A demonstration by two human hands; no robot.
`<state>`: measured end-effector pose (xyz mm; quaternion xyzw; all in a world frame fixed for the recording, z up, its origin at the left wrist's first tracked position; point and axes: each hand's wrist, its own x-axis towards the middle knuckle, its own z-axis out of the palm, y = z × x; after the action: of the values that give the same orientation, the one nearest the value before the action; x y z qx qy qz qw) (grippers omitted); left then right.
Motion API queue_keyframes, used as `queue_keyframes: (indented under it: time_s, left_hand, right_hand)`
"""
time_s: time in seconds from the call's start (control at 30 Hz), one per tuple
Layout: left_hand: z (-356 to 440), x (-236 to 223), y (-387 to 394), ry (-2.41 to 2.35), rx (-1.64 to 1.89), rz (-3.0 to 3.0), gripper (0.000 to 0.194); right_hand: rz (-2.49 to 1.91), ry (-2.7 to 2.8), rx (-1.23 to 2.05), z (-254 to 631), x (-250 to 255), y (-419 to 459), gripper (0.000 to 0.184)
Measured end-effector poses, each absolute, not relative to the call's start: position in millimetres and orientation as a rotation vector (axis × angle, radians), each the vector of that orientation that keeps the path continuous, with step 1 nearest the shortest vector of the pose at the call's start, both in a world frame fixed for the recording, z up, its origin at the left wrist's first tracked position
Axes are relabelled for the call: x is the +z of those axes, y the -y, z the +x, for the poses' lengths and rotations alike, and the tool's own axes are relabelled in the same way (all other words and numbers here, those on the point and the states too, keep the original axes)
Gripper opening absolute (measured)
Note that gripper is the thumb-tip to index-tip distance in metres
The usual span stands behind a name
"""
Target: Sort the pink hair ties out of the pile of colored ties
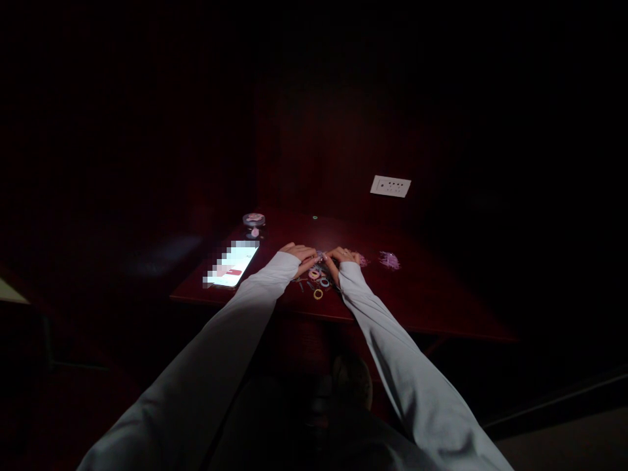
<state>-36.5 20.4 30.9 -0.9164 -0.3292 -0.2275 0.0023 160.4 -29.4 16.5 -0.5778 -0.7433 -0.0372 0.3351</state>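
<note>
My left hand and my right hand meet over the table, their fingertips almost touching. Fingers on both are bent into a pinch around something small and purplish, too small and dim to name. Just below them lies a loose pile of small coloured bands and rings, among them a pink ring, a pale blue ring and a yellow ring. Partly hidden behind my right hand is a small pink heap. Farther right sits a separate purple heap of thin pieces.
A lit phone lies at the left of the dark red table. Behind it stands a small round clear container with pink on its lid. One small green ring lies near the back. A white socket plate is on the wall.
</note>
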Motion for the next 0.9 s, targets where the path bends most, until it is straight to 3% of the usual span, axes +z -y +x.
queue_keyframes:
  time_s: [0.9]
  left_hand:
    - [-34, 19, -28, 0.98, -0.713, -2.926, 0.034]
  right_hand:
    - [-1.514, 1.956, -0.066, 163, 20, 30, 0.053]
